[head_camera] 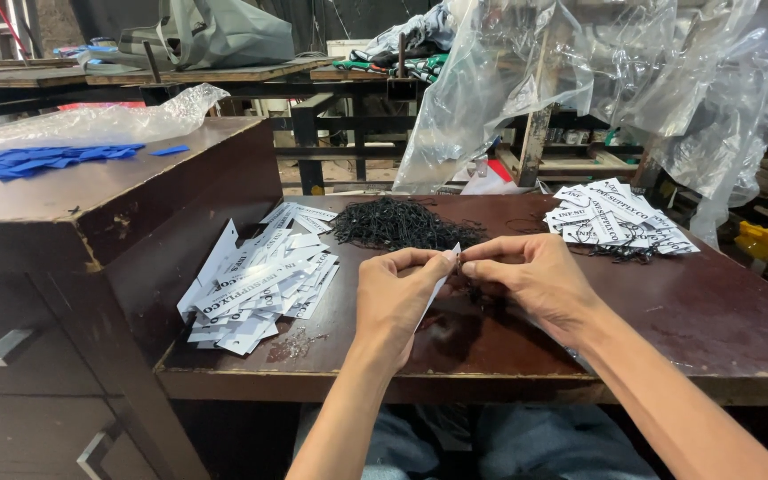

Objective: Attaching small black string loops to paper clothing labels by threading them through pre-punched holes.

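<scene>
While both hands meet at the centre of the frame, the left hand (395, 298) pinches a white paper tag (442, 278) between thumb and fingers, and the right hand (531, 283) closes its fingertips on the tag's upper end. A heap of black strings (399, 224) lies just above them on the dark table (713, 311). Loose tags (255, 284) spread at left, strung tags (615, 218) at upper right.
</scene>
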